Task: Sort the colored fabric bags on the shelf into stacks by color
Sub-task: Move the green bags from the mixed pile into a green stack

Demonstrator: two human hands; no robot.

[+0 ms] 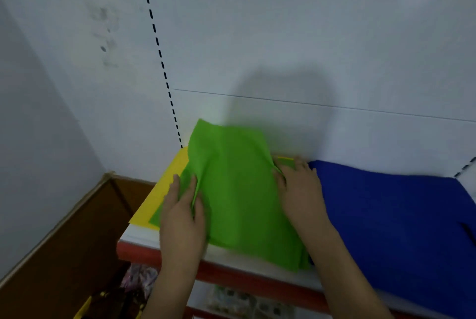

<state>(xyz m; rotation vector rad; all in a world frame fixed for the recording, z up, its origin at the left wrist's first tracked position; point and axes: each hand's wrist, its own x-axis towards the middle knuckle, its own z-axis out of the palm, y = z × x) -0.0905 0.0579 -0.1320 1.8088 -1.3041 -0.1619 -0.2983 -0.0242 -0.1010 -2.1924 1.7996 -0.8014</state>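
A green fabric bag (pixel 237 189) lies across the white shelf (pixel 144 235), its far edge lifted against the back wall. My left hand (pixel 183 218) pinches a fold along its left side. My right hand (pixel 298 189) grips its right edge, thumb tucked into the cloth. Under the green bag a yellow bag (pixel 164 187) sticks out to the left. A blue bag (pixel 391 220) lies flat on the right part of the shelf, touching the green one.
The shelf has a red front lip (pixel 144 254) and a white back wall with a slotted upright (pixel 164 71). A brown cardboard box (pixel 77 241) stands at the lower left. Packaged goods (pixel 231 300) sit on the shelf below.
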